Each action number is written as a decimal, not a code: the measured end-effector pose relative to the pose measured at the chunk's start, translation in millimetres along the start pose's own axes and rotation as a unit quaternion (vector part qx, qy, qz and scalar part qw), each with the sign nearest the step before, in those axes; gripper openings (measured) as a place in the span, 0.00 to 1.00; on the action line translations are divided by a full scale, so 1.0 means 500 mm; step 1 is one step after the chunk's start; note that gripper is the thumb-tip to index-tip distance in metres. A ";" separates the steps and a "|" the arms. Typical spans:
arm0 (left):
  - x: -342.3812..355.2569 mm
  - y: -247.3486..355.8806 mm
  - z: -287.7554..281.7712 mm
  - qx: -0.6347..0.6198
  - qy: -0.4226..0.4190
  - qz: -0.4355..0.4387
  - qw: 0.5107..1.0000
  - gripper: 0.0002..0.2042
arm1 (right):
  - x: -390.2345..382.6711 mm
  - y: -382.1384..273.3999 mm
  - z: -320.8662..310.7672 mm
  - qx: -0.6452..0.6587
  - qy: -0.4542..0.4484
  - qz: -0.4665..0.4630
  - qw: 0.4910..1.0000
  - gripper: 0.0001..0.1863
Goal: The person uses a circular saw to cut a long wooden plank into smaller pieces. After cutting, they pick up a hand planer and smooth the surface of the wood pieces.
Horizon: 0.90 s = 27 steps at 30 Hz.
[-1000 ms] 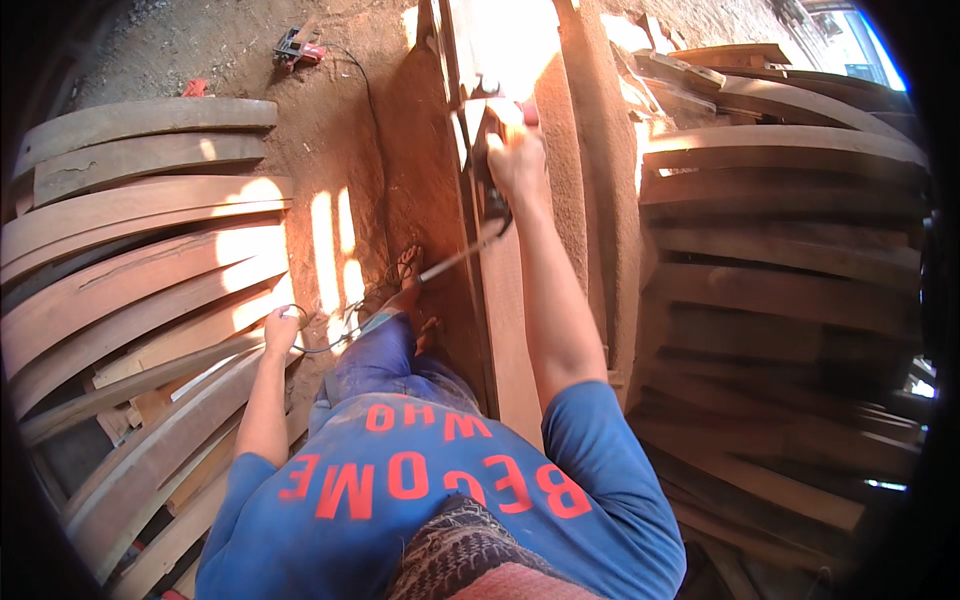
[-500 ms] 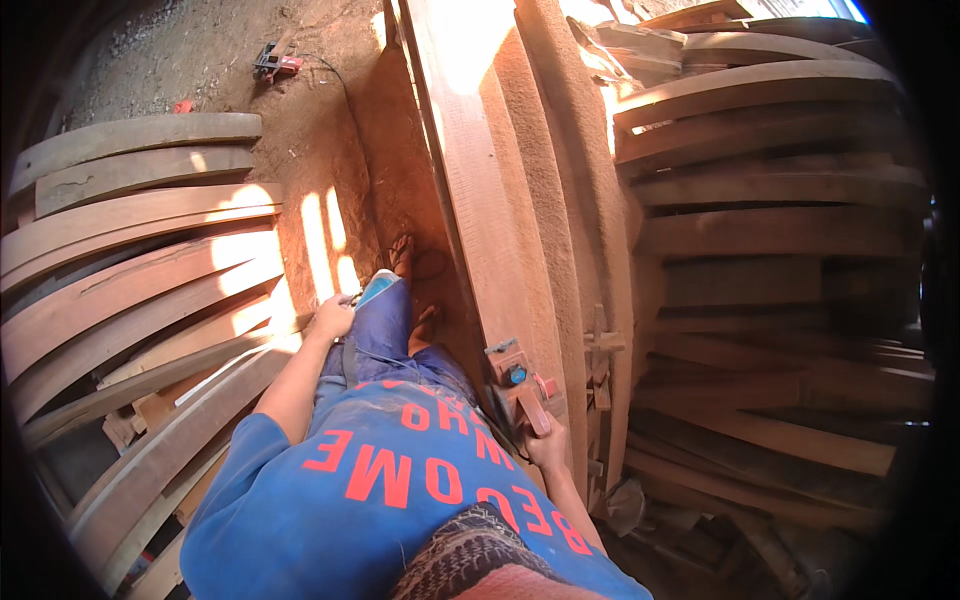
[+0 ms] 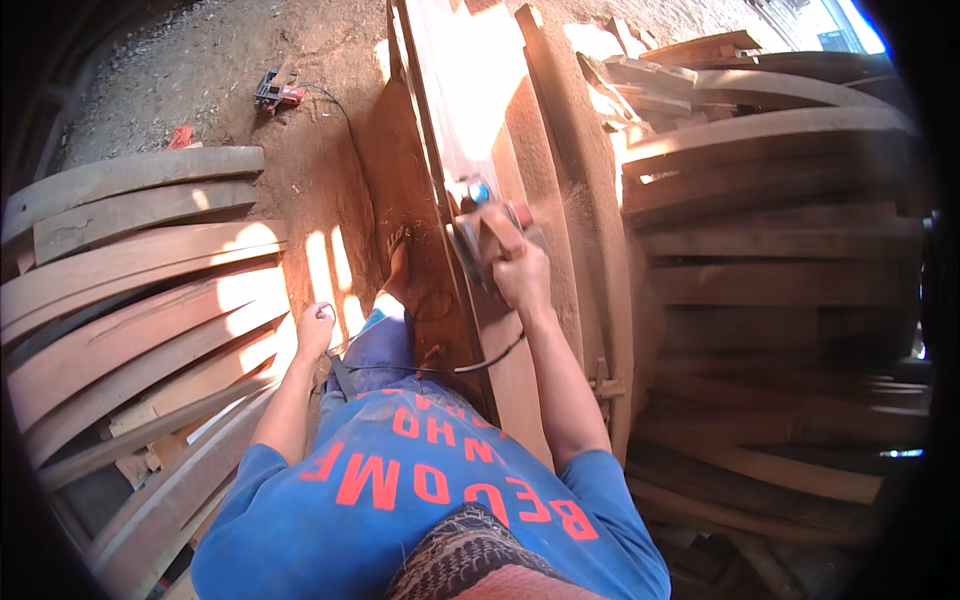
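Note:
My right hand (image 3: 522, 277) is wrapped round the handle of a reddish electric planer (image 3: 490, 228) with a blue knob at its front. The planer sits on the upper face of a long wooden beam (image 3: 512, 345), which runs away from me. From its rear a black power cord (image 3: 490, 362) curves left across my thighs. My left hand (image 3: 316, 328) is closed beside my left leg, with the cord running up to it. Motion blurs the planer's edges, and its underside is hidden.
Curved timbers (image 3: 130, 280) are stacked at my left, and more stacked timbers (image 3: 780, 240) stand at the right. A red power saw (image 3: 278, 92) lies on the dusty ground ahead, trailing a cord. Wood dust covers a ledge (image 3: 548, 180) beside the beam. My bare foot (image 3: 398, 245) is near the beam.
My right hand has pushed the planer forward along the beam, away from my body, and the arm has stretched out. The cord now spans my lap. My left hand has shifted slightly left and nearer.

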<state>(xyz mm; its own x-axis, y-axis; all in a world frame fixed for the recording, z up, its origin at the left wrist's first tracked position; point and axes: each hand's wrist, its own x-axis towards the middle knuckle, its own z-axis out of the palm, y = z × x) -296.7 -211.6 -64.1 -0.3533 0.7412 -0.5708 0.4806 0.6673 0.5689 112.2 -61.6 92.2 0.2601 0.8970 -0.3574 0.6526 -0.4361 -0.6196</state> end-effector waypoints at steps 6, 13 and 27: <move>0.181 0.149 -0.071 -0.041 0.009 -0.029 0.999 0.21 | 0.477 -0.186 0.117 0.009 0.162 -0.301 0.940 0.26; 0.269 0.303 -0.169 0.017 0.043 0.062 0.997 0.21 | 0.614 -0.390 0.130 0.075 0.104 -0.144 0.981 0.30; 0.062 0.216 0.052 0.124 -0.139 0.091 0.978 0.23 | -0.423 0.311 -0.073 0.103 0.026 0.063 0.992 0.05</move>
<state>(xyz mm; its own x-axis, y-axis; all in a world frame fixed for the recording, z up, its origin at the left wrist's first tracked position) -234.6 -118.6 -35.8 -0.0285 0.7752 -0.6311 0.7080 0.4613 0.5347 184.5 -316.2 96.9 0.3701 0.8342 -0.4089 0.4551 -0.5465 -0.7030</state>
